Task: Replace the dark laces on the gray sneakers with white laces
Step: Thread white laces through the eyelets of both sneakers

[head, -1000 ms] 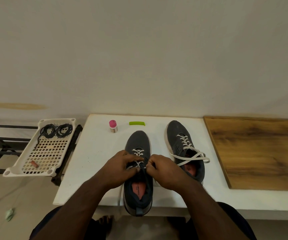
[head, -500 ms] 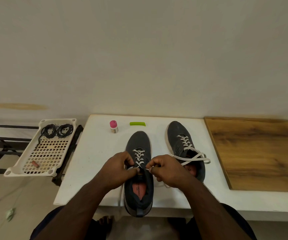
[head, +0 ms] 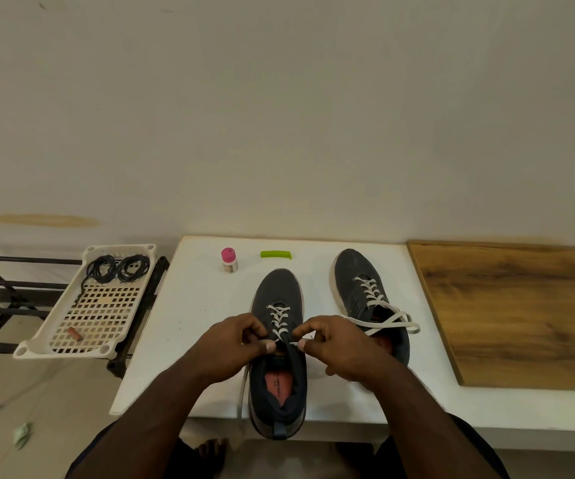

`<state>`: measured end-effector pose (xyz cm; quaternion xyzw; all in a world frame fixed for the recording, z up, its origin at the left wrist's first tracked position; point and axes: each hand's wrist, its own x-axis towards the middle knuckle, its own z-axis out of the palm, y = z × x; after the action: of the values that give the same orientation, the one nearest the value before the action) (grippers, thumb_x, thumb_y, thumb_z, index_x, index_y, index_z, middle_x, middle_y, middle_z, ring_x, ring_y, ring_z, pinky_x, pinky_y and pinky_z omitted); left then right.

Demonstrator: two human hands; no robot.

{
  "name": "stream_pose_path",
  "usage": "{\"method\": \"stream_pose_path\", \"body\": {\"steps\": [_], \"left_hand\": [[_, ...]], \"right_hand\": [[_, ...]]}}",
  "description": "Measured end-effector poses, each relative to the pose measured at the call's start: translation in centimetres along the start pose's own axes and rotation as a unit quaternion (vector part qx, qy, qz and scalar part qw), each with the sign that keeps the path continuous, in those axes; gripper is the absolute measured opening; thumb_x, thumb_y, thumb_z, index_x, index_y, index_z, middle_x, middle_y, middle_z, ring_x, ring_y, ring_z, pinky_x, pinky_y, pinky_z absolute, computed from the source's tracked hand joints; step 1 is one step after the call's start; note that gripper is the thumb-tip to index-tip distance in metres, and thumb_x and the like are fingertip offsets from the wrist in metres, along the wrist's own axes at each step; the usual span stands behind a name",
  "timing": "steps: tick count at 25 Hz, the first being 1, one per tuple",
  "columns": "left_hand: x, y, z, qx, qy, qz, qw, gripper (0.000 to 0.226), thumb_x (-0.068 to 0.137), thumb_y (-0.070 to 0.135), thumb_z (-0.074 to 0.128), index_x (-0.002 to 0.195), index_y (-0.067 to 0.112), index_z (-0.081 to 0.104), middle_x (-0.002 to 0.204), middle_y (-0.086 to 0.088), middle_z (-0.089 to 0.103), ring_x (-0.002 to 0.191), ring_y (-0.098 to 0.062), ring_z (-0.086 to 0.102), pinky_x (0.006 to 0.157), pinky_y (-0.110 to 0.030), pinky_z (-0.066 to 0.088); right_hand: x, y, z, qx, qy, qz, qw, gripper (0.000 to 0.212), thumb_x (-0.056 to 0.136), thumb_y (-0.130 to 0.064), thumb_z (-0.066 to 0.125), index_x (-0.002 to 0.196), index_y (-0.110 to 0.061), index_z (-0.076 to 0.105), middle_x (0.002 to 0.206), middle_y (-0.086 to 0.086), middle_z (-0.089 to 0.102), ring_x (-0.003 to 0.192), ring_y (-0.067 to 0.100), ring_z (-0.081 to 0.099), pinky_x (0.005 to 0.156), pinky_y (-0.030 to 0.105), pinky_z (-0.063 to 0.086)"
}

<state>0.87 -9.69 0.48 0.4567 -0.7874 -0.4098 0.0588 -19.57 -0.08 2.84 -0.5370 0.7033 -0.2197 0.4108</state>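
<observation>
White lace [head: 278, 321] pinched between both hands' fingertips [head: 271, 346]

No text can be read. The red insole [head: 279, 387] of the near gray sneaker [head: 277, 354] carries a small printed line, too blurred to make out. The pink-capped bottle [head: 229, 260] has an illegible label.

On the table [head: 189, 305] we see two sneakers side by side, toes pointing away from us: the near sneaker [head: 276, 295] in the middle, the far sneaker [head: 355, 271] to its right and a little farther back. Behind the near sneaker stand a small bottle [head: 229, 260] and, right of it, a short clip [head: 276, 254]. A board [head: 521, 312] lies at the table's right end. Left of the table a basket [head: 37, 347] sits on a rack [head: 2, 292], with coiled laces [head: 117, 268] in its far end.
</observation>
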Motion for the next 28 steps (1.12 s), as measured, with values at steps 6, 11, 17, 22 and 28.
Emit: {"method": "stream_pose_path", "body": {"steps": [6,11,17,22,28], "left_hand": [[-0.9,0.2,-0.9,0.058,-0.049,-0.041,0.996,0.009,0.091,0.03,0.068,0.091,0.023,0.063,0.085,0.008,0.065,0.078,-0.006,0.058,0.066,-0.021,0.043],[-1.8,1.6,-1.9,-0.086,-0.003,-0.078,0.993,0.01,0.095,0.018,0.058,0.096,0.009,0.061,0.084,-0.008,0.074,0.075,-0.016,0.073,0.075,-0.034,0.058],[-3.7,5.7,-4.8,-0.281,0.054,-0.055,0.957,0.012,0.099,0.012,0.055,0.104,0.011,0.066,0.085,-0.012,0.072,0.066,-0.018,0.066,0.069,-0.031,0.058],[-5.6,9.6,-8.1,-0.348,0.086,0.01,0.934,0.015,0.099,0.013,0.057,0.102,0.009,0.071,0.084,-0.009,0.071,0.062,-0.015,0.059,0.069,-0.032,0.055],[-8.0,12.7,-10.9,-0.375,0.086,0.056,0.921,0.016,0.099,0.012,0.056,0.105,0.008,0.071,0.089,-0.011,0.073,0.065,-0.016,0.06,0.073,-0.032,0.057]], "right_hand": [[-1.4,-2.2,-1.7,0.283,0.036,0.018,0.958,0.017,0.1,-0.017,0.057,0.104,-0.015,0.074,0.073,0.003,0.064,0.054,0.013,0.05,0.06,0.029,0.054],[-2.6,-3.9,-2.4,0.411,0.034,0.022,0.911,0.018,0.099,-0.01,0.057,0.108,-0.009,0.072,0.086,0.007,0.068,0.065,0.015,0.058,0.067,0.033,0.057],[-3.6,-6.6,-4.0,0.442,0.07,-0.007,0.894,0.017,0.099,-0.008,0.057,0.109,-0.006,0.071,0.091,0.009,0.072,0.069,0.018,0.061,0.064,0.033,0.057],[-4.9,-9.9,-5.7,0.428,0.08,-0.046,0.899,0.025,0.101,-0.009,0.049,0.11,-0.01,0.072,0.104,0.009,0.075,0.076,0.021,0.067,0.067,0.035,0.057],[-6.8,-12.7,-6.6,0.389,0.094,-0.101,0.911,0.026,0.096,0.0,0.055,0.113,-0.012,0.071,0.104,0.005,0.076,0.081,0.023,0.071,0.066,0.033,0.057]]}}
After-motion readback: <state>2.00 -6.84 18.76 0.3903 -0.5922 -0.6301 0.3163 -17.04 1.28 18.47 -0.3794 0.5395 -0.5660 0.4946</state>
